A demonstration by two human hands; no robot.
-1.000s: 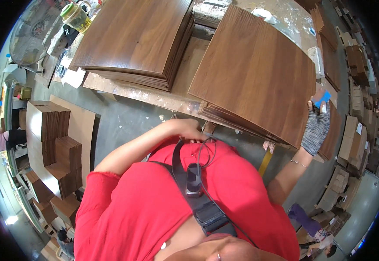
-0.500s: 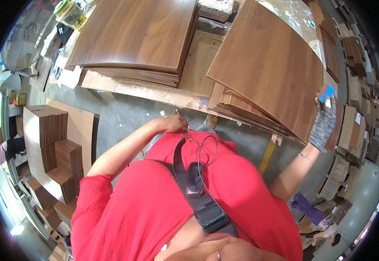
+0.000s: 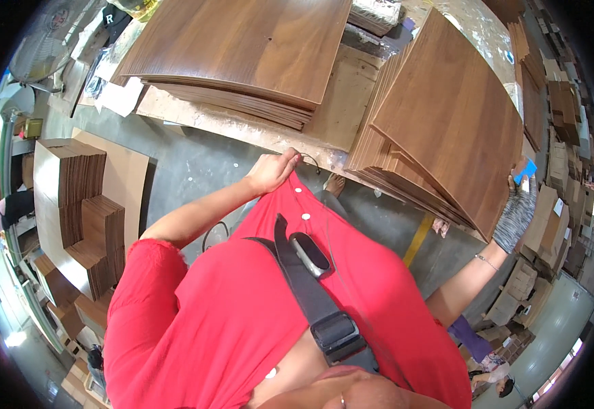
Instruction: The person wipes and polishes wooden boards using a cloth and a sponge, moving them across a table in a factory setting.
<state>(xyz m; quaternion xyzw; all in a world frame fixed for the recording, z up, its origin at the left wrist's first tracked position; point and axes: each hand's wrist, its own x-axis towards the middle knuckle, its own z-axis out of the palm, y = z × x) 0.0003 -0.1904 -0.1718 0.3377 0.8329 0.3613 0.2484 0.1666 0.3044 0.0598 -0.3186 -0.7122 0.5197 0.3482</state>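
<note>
Walnut-brown veneer sheet (image 3: 447,119) tilts in the gloved right hand (image 3: 515,215)'s grip; left hand (image 3: 273,170) pinches red shirt (image 3: 256,307); support the far edge.

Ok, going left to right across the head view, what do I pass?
Stepped cardboard stacks → left hand at the red shirt → tilted veneer stack → gloved right hand at its edge.

Veneer stacks ahead of my fingers: two (image 3: 242,48) (image 3: 447,123)
Cardboard stacks left of my fingers: one (image 3: 72,204)
Gloves I wear: one (image 3: 515,215)
</note>
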